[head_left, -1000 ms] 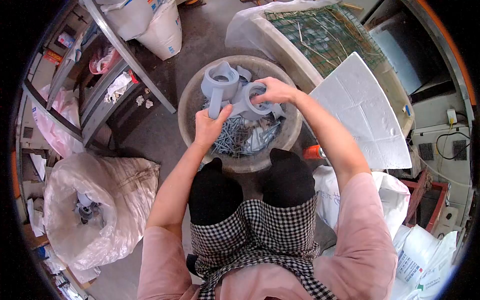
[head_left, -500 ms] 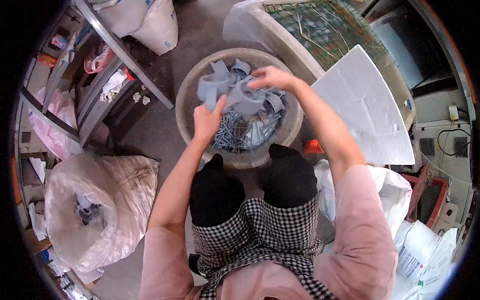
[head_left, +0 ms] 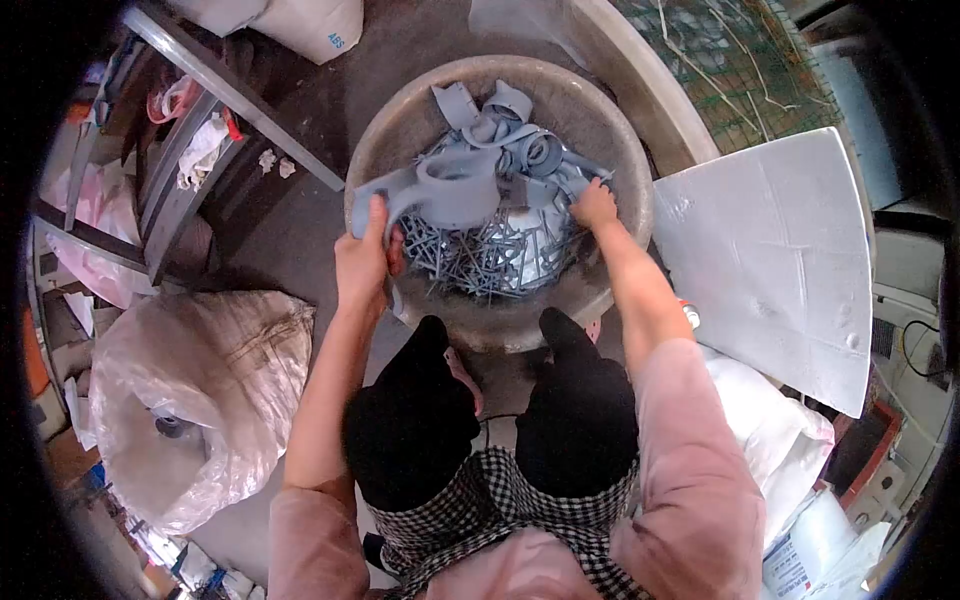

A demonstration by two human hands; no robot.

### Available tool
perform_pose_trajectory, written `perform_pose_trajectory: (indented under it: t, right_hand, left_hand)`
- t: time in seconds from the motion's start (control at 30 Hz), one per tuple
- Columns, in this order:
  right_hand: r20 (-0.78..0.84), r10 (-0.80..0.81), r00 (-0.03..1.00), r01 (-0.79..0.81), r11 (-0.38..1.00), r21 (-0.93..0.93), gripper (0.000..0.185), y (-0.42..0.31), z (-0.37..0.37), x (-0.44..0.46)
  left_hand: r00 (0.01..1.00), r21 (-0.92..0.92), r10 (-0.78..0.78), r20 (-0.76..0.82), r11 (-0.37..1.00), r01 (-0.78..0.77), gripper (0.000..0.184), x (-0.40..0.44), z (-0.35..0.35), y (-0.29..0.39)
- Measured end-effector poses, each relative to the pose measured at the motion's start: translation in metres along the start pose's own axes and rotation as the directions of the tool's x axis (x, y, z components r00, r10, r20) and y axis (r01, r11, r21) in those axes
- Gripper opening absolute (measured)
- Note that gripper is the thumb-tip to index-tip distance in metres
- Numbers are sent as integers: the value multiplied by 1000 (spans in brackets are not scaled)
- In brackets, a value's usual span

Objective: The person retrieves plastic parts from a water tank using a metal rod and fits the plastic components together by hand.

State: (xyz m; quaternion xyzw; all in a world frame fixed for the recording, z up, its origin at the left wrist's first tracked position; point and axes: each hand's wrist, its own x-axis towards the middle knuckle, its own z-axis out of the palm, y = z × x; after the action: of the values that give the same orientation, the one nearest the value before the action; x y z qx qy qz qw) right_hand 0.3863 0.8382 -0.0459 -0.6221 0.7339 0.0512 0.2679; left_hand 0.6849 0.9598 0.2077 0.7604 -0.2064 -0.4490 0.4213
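Note:
A wide round basin (head_left: 628, 150) stands in front of my knees, with several grey plastic parts in it. My left hand (head_left: 365, 262) is closed on a grey plastic fitting (head_left: 458, 190) with a wide ring and a flat arm, held over the basin's left side. At the right inside of the basin, my right hand (head_left: 597, 207) has its fingers curled on another grey plastic piece (head_left: 570, 182), partly hidden by them. Thin grey plastic sticks (head_left: 465, 262) lie loosely heaped at the near side. More ring-shaped pieces (head_left: 541, 153) are piled behind them.
A translucent sack (head_left: 240, 370) with grey pieces inside sits open at the left. A white foam board (head_left: 770, 260) leans at the right, beside a trough with green netting (head_left: 720, 60). Metal frame bars (head_left: 235, 95) stand at the upper left; a white sack (head_left: 750, 420) lies by my right arm.
My left hand has moved left and down with the ringed fitting. My right hand has dropped from the top of the pile to the basin's right side. The view has shifted slightly.

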Motion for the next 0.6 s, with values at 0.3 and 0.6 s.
perform_pose_trajectory:
  t: [0.3,0.6]
  right_hand:
    - [-140,-407,903,397,913,-93,71,-5,-124,-85]
    - [-389,-865,318,925,374,-74,63,-77,-196,-187]
  left_hand:
    - [954,-438,23,300,892,116,28,-3,-21,-13]
    - [965,-423,142,222,905,-36,30,5,-17,-30]
